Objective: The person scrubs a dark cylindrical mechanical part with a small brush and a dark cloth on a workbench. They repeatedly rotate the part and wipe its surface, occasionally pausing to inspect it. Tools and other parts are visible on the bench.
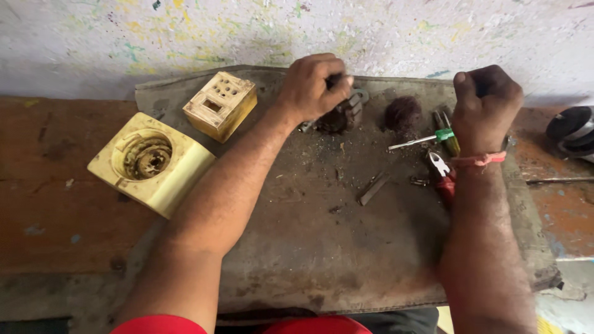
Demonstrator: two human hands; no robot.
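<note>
My left hand (312,83) is closed over a dark, greasy metal part (342,114) standing at the far side of a dirty grey mat (309,247). My right hand (486,105) is clenched in a fist above the tools; a thread band circles its wrist. What it grips is hidden. Just left of that hand lies a screwdriver with a green collar (421,140), and red-handled pliers (440,170) lie under the wrist. A dark brown wound coil (403,113) sits between the two hands.
A yellowed plastic housing with a round recess (151,164) and a smaller cream box with holes (220,104) stand at the left. A flat metal strip (374,188) lies mid-mat. A dark round object (570,127) is at the right edge. A paint-speckled wall runs behind.
</note>
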